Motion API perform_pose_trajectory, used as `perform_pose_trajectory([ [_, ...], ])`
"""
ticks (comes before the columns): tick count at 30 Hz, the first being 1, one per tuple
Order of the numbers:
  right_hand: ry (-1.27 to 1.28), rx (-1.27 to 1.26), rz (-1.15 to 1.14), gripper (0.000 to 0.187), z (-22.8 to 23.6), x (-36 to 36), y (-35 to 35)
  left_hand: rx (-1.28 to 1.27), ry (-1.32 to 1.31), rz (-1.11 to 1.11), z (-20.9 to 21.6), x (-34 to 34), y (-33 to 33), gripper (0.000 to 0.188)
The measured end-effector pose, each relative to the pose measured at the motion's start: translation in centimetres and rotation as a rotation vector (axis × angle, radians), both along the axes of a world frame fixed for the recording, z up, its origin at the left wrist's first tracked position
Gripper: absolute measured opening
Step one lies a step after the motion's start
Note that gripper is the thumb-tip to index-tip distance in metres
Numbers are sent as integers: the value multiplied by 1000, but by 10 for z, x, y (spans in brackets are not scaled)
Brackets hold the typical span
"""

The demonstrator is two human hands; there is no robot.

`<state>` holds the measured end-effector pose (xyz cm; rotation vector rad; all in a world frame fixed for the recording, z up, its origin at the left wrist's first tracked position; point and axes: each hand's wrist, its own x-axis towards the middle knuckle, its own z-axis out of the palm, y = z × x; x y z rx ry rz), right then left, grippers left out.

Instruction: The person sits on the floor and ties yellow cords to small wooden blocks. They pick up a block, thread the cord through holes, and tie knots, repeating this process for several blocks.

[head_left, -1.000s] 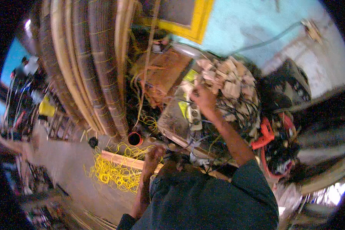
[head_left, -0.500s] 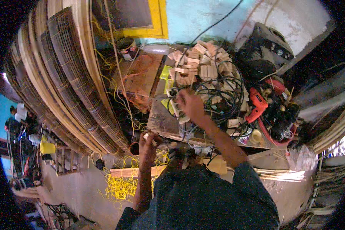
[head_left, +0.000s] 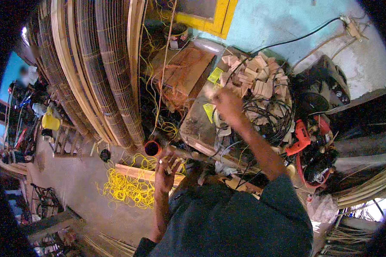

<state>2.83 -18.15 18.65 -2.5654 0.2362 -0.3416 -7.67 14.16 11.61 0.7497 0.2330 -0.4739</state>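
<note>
My left hand (head_left: 168, 169) is low in front of my body, above the yellow cord, its fingers curled around a small pale piece whose kind is unclear. Over the worktable (head_left: 200, 124), my right hand (head_left: 228, 106) reaches out with its fingers closed. A pale blur shows at its fingertips, too smeared to name. Just past that hand lies a heap of small wooden blocks (head_left: 261, 88). Coiled black cable (head_left: 268, 113) rests against the blocks. Yellow-green packets (head_left: 215, 75) lie at the table's left side, close to my right hand.
A red-orange power drill (head_left: 301, 138) lies right of the cable. Rolled slatted blinds (head_left: 116, 81) stand at the left. Tangled yellow cord (head_left: 131, 188) and a wooden plank (head_left: 135, 172) are on the floor. Orange string (head_left: 180, 81) covers a board at the back.
The view has swung, so the scene sits further right. My right hand has shifted toward the packets beside the block heap. My left hand has turned, showing more of its fingers and the pale piece.
</note>
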Motion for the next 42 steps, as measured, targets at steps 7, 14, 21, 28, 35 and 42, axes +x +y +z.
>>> perform_pose_trajectory([
  [7,-37,21,770,22,-7,-63,111,-68,53,3,4,60,-47,52],
  [14,98,-318,-29,14,-25,79,-74,451,-100,80,-15,38,-11,18],
  [21,61,-531,72,18,-48,163,-202,646,-27,24,-88,-11,42,31],
  [28,158,-781,-29,23,-106,153,-249,684,-18,-35,-50,-6,18,33],
  [35,-45,-582,76,26,-17,117,-113,1351,-902,-246,-41,31,1,79],
  [42,73,55,416,26,-18,-5,74,465,-192,-152,40,74,-52,51],
])
